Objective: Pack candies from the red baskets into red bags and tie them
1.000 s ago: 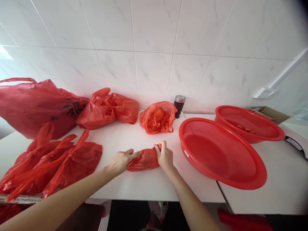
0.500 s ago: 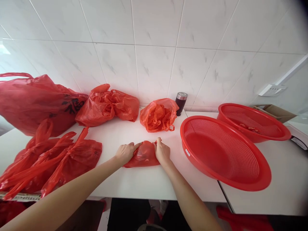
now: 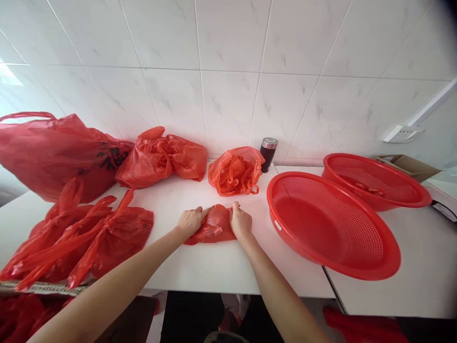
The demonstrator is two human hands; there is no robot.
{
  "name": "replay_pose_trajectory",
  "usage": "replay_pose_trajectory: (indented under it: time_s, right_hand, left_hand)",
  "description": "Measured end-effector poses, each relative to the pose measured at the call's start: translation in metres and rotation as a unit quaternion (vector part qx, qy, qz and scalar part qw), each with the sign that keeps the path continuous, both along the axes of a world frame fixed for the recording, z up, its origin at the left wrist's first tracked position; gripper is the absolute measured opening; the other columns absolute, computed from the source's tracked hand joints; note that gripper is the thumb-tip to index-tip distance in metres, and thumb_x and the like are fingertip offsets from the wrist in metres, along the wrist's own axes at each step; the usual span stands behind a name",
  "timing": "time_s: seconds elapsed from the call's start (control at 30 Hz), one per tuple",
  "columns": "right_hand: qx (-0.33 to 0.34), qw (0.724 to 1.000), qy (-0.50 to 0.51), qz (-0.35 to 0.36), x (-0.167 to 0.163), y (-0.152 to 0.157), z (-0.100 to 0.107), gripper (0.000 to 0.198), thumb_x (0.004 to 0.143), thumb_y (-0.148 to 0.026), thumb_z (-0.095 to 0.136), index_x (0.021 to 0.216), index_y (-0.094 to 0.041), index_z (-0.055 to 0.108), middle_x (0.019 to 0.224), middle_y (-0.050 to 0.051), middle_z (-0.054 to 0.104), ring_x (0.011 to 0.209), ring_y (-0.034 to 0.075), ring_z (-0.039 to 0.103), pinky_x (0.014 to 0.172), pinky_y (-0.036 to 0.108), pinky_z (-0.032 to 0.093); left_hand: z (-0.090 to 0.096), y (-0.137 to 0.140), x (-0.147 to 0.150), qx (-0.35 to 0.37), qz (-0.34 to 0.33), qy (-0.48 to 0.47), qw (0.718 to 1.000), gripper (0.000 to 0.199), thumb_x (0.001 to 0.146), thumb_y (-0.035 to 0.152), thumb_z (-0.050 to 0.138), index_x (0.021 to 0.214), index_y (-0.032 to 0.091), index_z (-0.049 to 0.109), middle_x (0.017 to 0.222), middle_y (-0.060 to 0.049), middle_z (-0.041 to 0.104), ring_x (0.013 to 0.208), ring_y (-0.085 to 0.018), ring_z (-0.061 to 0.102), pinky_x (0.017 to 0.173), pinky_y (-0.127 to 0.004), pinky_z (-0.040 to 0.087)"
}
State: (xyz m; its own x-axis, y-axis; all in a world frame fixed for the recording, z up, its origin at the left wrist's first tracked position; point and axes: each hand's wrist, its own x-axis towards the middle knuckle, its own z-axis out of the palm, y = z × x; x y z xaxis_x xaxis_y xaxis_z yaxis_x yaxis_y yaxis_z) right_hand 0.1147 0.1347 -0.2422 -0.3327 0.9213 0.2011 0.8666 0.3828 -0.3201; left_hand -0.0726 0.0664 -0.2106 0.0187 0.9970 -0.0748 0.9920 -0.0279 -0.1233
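You have two red baskets (image 3: 310, 224) right, three tied bags (image 3: 128, 233) near left, one big bag (image 3: 53, 152) far left, one or two crumpled bags (image 3: 143, 162) beside it, one open bag (image 3: 216, 181) far, one low bag (image 3: 216, 226) before you, one flask (image 3: 267, 155).

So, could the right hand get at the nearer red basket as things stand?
Probably yes: only white tabletop shows between the right hand and the nearer red basket, though it would likely first have to release the red bag it grips.
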Motion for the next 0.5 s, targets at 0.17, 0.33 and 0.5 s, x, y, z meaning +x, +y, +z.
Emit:
replay_pose_trajectory:
  time_s: [0.17, 0.33, 0.5]
  right_hand:
    - [0.008, 1.000, 0.015, -0.007, 0.003, -0.001, -0.002, 0.017, 0.102, -0.027, 0.032, 0.110, -0.015, 0.043, 0.082, 0.006, 0.071, 0.070, 0.018, 0.067, 0.053, 0.026, 0.028]
    - [0.008, 0.999, 0.034, -0.010, 0.004, 0.001, -0.002, 0.016, 0.102, -0.030, 0.035, 0.108, -0.017, 0.042, 0.083, 0.006, 0.071, 0.070, 0.017, 0.067, 0.052, 0.025, 0.027]
    - [0.006, 0.999, 0.051, -0.014, 0.007, 0.002, 0.001, 0.014, 0.102, -0.028, 0.035, 0.106, -0.017, 0.042, 0.081, 0.005, 0.071, 0.068, 0.018, 0.066, 0.051, 0.025, 0.025]
  left_hand:
    - [-0.001, -0.013, -0.001, 0.007, -0.019, 0.003, 1.000, 0.059, 0.091, 0.013, 0.031, 0.147, 0.032, 0.034, 0.095, -0.008, 0.062, 0.072, -0.024, 0.066, 0.059, -0.031, 0.044]
    - [-0.003, -0.019, -0.008, -0.001, -0.044, -0.016, 0.999, 0.059, 0.090, 0.011, 0.031, 0.145, 0.029, 0.038, 0.097, -0.008, 0.062, 0.072, -0.022, 0.064, 0.061, -0.031, 0.045]
    - [0.000, -0.025, -0.019, -0.011, -0.074, -0.078, 0.994, 0.056, 0.087, 0.011, 0.035, 0.137, 0.031, 0.048, 0.099, -0.006, 0.062, 0.075, -0.019, 0.062, 0.068, -0.030, 0.046]
